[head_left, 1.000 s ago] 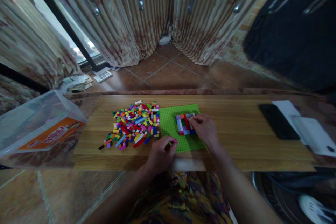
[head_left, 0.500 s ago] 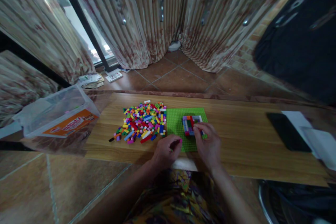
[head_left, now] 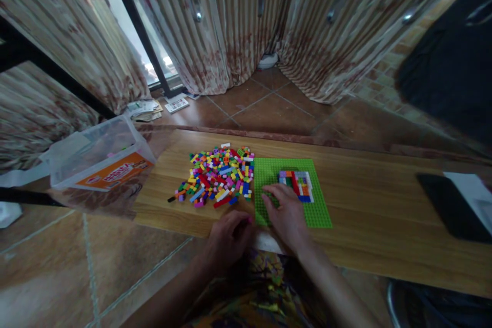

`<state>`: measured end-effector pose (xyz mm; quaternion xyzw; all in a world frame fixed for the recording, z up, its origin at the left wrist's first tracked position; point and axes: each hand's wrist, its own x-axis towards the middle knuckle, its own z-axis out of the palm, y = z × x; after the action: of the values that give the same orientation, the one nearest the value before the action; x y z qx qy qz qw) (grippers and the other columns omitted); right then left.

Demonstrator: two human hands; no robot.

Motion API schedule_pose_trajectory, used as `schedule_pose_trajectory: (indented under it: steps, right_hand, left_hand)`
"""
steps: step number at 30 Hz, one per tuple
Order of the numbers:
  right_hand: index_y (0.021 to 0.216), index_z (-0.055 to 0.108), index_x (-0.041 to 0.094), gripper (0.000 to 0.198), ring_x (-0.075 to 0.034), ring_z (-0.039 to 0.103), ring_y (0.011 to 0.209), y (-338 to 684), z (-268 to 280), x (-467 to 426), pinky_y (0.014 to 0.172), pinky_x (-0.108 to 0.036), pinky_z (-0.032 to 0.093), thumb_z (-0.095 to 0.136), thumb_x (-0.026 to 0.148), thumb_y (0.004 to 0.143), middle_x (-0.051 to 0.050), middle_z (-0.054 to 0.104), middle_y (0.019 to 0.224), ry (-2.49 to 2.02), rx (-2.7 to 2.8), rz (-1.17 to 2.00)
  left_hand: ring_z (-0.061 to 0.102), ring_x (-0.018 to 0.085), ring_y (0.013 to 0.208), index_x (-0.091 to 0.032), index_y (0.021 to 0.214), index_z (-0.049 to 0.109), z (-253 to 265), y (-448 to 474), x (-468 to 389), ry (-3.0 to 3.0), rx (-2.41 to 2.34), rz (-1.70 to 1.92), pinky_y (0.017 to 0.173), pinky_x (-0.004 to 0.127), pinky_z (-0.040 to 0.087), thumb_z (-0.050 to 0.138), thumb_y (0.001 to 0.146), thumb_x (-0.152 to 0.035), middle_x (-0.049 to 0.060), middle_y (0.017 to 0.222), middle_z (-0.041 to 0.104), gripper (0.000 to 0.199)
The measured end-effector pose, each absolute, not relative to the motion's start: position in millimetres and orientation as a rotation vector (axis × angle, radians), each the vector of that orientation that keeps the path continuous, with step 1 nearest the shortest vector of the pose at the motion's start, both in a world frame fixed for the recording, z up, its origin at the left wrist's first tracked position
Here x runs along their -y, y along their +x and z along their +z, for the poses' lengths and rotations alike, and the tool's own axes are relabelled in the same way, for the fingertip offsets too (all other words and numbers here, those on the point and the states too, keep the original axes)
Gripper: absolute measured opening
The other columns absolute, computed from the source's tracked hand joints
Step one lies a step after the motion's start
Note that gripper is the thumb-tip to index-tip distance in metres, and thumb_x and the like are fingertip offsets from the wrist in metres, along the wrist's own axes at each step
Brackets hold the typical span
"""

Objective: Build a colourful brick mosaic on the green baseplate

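Note:
A green baseplate [head_left: 321, 215] lies on the wooden table. On its upper middle stands a low build of coloured bricks [head_left: 306, 190], roughly rectangular, with a red strip across it. My right hand [head_left: 290, 212] hovers over the plate's left half and hides the build's lower left corner. Its thumb and forefinger are apart, with nothing visible between them. Off the plate's lower left corner, my left hand [head_left: 228, 241] is closed with curled fingers. A small pink brick [head_left: 249, 220] shows at its fingertips; whatever else lies inside the palm is hidden.
Loose coloured bricks [head_left: 219, 177] lie in a heap left of the plate. A clear plastic box [head_left: 103, 159] with an orange label stands at the table's left end. On the right lies a dark flat object [head_left: 453, 207] beside white paper [head_left: 467, 189]. Curtains [head_left: 230, 36] hang behind.
My right hand has come off the build's red strip and moved left, its fingers parting. My left hand has drawn back slightly, keeping the pink brick. The camera view has shifted.

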<state>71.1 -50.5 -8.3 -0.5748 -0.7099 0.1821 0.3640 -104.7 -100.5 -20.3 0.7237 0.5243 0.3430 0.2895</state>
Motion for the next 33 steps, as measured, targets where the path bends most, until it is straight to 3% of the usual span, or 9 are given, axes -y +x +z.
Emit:
schedule_pose_trajectory:
  steps: [8, 20, 28, 33]
  right_hand:
    - [0.118, 0.062, 0.02, 0.035, -0.029, 0.056, 0.104, 39, -14, 31, 0.09, -0.043, 0.045, 0.061, 0.027, 0.084, -0.012, 0.066, 0.107, -1.581, 2.145, 0.475]
    - [0.103, 0.062, 0.018, 0.027, -0.027, 0.055, 0.103, 25, -11, 22, 0.093, -0.041, 0.042, 0.06, 0.018, 0.077, -0.01, 0.065, 0.102, -1.7, 2.011, 0.619]
    - [0.102, 0.063, 0.02, 0.023, -0.022, 0.06, 0.094, 57, 7, 32, 0.085, -0.037, 0.049, 0.061, 0.026, 0.081, -0.007, 0.067, 0.1, -1.581, 1.703, 0.662]
    - [0.109, 0.063, 0.019, 0.031, -0.023, 0.062, 0.092, 109, 10, 42, 0.085, -0.04, 0.05, 0.061, 0.036, 0.083, -0.009, 0.067, 0.105, -1.721, 1.59, 0.541]
  left_hand:
    - [0.065, 0.013, 0.07, -0.019, 0.096, 0.06, -21, -129, 90, 1.97, -1.519, 0.97, 0.068, 0.024, 0.051, 0.055, 0.088, -0.021, 0.002, 0.081, 0.068, 0.009]
    - [0.065, 0.013, 0.07, -0.019, 0.097, 0.061, -30, -125, 87, 2.097, -1.499, 1.006, 0.067, 0.022, 0.052, 0.056, 0.088, -0.017, 0.001, 0.08, 0.068, 0.01]
    - [0.064, 0.011, 0.068, -0.02, 0.098, 0.059, -37, -125, 89, 2.149, -1.499, 1.006, 0.065, 0.02, 0.05, 0.058, 0.089, -0.016, 0.0, 0.08, 0.067, 0.011]
    - [0.065, 0.012, 0.07, -0.019, 0.097, 0.06, -38, -125, 90, 2.181, -1.514, 0.987, 0.066, 0.021, 0.05, 0.058, 0.089, -0.017, 0.001, 0.08, 0.068, 0.008]
